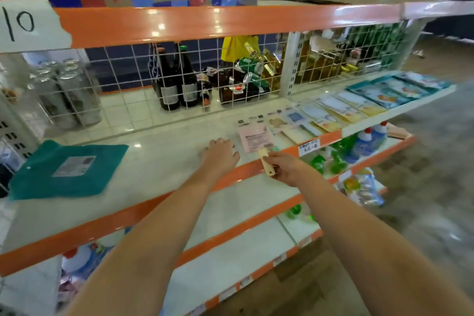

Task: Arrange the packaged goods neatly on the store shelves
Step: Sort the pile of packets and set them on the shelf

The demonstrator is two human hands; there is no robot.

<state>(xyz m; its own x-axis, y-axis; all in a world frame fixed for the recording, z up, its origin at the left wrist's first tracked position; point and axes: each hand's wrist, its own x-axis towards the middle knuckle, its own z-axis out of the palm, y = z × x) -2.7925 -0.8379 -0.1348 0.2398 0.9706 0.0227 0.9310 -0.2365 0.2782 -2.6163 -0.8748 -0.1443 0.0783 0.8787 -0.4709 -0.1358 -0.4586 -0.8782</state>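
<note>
Straightening stock, our right hand (283, 168) pinches a pink packet (257, 138) by its stiff card tab; our left hand (220, 153) rests relaxed on the shelf (159, 151); light, bendable, we judge.

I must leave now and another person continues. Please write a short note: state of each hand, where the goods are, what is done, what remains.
Left hand: open, resting on the shelf beside the pink packet.
Right hand: holds a small cream item at the shelf's front edge.
Done: flat packets lie in a row along the shelf's right part; the pink packet ends that row.
Left: place the cream item; the teal packet lies apart and askew at the far left.
</note>
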